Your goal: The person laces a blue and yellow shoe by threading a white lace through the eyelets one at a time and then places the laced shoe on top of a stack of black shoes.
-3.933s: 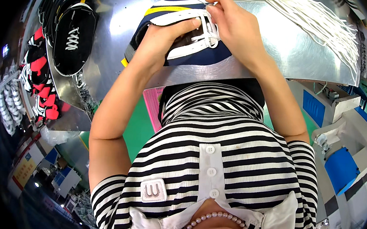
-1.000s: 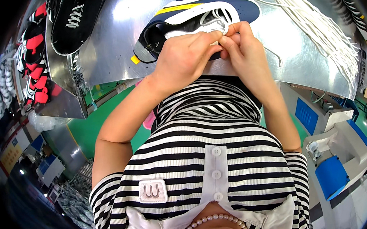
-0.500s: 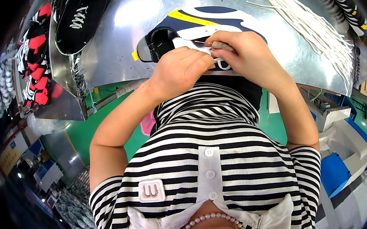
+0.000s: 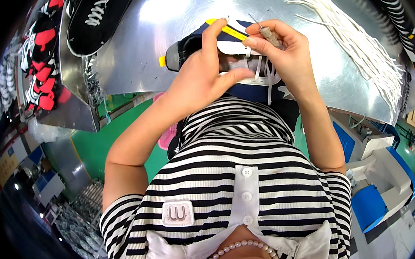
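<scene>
A navy, white and yellow shoe upper point(image 4: 249, 93) lies at the near table edge, its heel to the left and its lacing side up. White lace point(image 4: 270, 88) runs across the opening, with a length hanging over the near side. My left hand point(image 4: 197, 75) spans the upper with thumb and index finger spread, the index fingertip at the far yellow strip and the thumb above the opening. Pinched in my right hand point(image 4: 292, 48) is an awl point(image 4: 269, 35) with a tan wrapped handle. Its thin metal shaft points up and left, apart from the upper; the tip's shape is unclear.
A bundle of white laces point(image 4: 350, 48) lies on the metal table point(image 4: 146, 42) at the right. Black shoe uppers point(image 4: 99, 21) are at the left, with red, black and white ones point(image 4: 44, 73) beyond. Striped pieces point(image 4: 401, 20) stand far right.
The upper has turned so its laced opening faces up. My right hand has lifted the awl away from the lace, and my left hand has gone from a closed pinch to spread fingers.
</scene>
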A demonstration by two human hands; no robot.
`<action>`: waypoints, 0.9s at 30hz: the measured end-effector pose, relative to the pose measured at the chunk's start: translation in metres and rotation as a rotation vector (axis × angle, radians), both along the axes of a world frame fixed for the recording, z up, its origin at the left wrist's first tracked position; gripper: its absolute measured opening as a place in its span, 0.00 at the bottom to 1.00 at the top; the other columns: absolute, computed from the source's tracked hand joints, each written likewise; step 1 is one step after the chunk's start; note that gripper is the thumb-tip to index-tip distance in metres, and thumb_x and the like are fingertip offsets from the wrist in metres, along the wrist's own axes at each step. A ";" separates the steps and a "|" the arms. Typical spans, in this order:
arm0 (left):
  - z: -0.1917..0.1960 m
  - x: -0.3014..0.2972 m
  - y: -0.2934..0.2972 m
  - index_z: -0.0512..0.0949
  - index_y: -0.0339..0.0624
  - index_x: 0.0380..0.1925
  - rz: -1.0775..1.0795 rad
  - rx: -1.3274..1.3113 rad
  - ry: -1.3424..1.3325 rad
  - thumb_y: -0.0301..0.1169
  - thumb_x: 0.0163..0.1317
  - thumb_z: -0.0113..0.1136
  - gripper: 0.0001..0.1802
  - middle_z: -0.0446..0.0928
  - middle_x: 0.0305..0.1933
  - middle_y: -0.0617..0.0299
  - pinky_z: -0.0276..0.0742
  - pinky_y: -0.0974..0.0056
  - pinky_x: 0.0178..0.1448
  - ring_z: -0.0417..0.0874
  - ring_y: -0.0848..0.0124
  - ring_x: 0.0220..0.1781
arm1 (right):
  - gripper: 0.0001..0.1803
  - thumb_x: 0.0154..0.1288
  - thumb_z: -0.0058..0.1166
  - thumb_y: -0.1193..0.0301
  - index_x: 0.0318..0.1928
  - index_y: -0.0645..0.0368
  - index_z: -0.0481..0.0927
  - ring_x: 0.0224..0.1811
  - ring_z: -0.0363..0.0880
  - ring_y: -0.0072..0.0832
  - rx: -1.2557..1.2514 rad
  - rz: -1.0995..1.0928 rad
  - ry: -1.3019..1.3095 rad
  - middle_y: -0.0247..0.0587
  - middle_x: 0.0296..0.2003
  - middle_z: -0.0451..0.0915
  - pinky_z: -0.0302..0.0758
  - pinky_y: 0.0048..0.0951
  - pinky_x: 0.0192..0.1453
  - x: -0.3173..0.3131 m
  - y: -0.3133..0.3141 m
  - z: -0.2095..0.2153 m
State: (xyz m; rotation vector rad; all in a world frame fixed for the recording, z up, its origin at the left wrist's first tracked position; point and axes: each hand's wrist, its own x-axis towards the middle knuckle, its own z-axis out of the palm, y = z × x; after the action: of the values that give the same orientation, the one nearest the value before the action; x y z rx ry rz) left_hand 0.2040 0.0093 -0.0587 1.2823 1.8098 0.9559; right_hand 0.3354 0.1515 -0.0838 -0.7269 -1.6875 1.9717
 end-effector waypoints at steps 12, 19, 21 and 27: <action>-0.019 0.013 0.005 0.74 0.37 0.52 0.298 0.099 0.034 0.24 0.61 0.66 0.20 0.83 0.41 0.61 0.77 0.74 0.46 0.81 0.79 0.41 | 0.13 0.70 0.56 0.69 0.51 0.61 0.77 0.30 0.82 0.23 0.360 -0.021 -0.136 0.36 0.29 0.84 0.75 0.22 0.35 0.020 -0.017 0.015; -0.017 0.016 0.006 0.72 0.37 0.53 0.307 0.114 0.052 0.22 0.60 0.65 0.21 0.82 0.38 0.62 0.76 0.75 0.39 0.80 0.82 0.36 | 0.07 0.70 0.54 0.69 0.42 0.60 0.73 0.29 0.84 0.35 0.621 0.073 -0.322 0.41 0.29 0.84 0.77 0.29 0.33 0.031 -0.024 0.023; -0.020 0.015 0.004 0.72 0.37 0.53 0.308 0.131 0.046 0.22 0.61 0.65 0.21 0.81 0.37 0.63 0.75 0.76 0.38 0.79 0.83 0.35 | 0.07 0.69 0.54 0.70 0.42 0.59 0.74 0.29 0.84 0.35 0.658 0.073 -0.318 0.41 0.28 0.84 0.77 0.31 0.33 0.030 -0.023 0.023; -0.019 0.016 0.005 0.72 0.38 0.53 0.316 0.101 0.107 0.23 0.60 0.65 0.21 0.82 0.35 0.63 0.73 0.75 0.35 0.78 0.83 0.32 | 0.07 0.69 0.54 0.69 0.42 0.59 0.74 0.28 0.84 0.36 0.704 0.084 -0.364 0.40 0.28 0.84 0.77 0.32 0.32 0.029 -0.020 0.024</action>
State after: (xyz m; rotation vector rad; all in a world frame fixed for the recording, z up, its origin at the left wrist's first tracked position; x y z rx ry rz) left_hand 0.2200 0.0145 -0.0776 1.1460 2.1140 1.1804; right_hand 0.3642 0.1312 -0.0601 -0.7676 -2.4535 1.1758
